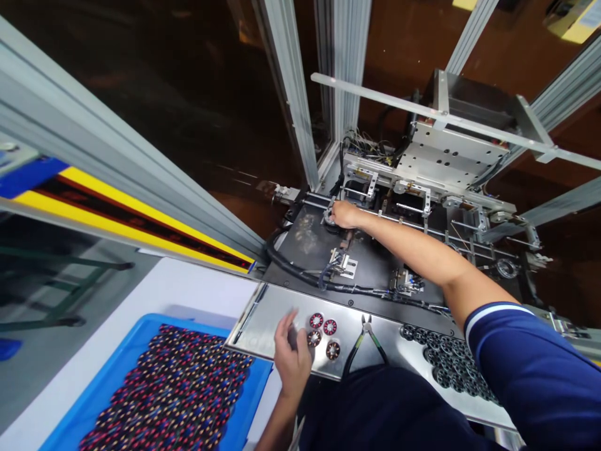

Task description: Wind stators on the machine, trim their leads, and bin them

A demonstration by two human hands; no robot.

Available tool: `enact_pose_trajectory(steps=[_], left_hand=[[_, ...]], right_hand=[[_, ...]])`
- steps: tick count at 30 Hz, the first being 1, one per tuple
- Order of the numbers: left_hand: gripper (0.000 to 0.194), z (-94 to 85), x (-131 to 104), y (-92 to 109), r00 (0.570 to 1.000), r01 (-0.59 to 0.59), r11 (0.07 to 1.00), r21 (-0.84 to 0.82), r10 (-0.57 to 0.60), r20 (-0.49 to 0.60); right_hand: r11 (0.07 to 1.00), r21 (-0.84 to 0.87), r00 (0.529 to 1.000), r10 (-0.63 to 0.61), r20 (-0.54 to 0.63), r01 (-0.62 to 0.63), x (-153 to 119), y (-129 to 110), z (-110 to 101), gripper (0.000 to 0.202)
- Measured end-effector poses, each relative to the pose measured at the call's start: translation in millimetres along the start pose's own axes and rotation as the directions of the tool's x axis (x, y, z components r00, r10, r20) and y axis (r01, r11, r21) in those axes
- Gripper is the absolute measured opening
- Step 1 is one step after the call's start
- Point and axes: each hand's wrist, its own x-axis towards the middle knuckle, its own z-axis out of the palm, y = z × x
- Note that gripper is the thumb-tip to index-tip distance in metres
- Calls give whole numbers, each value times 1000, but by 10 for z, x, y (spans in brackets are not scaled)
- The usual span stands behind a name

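Landmark: polished steel shelf plate (263, 326) at the machine's front edge.
Wound: 4 round red-and-copper wound stator cores (323, 334) lie flat on the shelf plate, axes upright, no long axis.
Bare: dark unwound ring cores (441, 363) clustered at the plate's right end.
Stock: blue plastic tray (117, 369) left of the plate, piled with wound cores.
Left hand (291, 360): fingers spread loosely, resting beside the 4 cores, gripping nothing.
Right hand (345, 214): beyond the plate, on a machine fixture (331, 219); fingers curled, contents cannot be told.
Progress: judged mid-batch.
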Motion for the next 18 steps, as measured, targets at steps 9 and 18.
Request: enact_pose_trajectory(steps=[9,18], left_hand=[[49,3,12,-28,1000,21,1000,12,-21,-7],[44,31,27,-40,1000,13,1000,21,-12,-20]], right_hand=[[983,-95,974,-171,-146,158,-308,141,17,30],[906,-229,922,-381,-68,357,-601,311,110,51]])
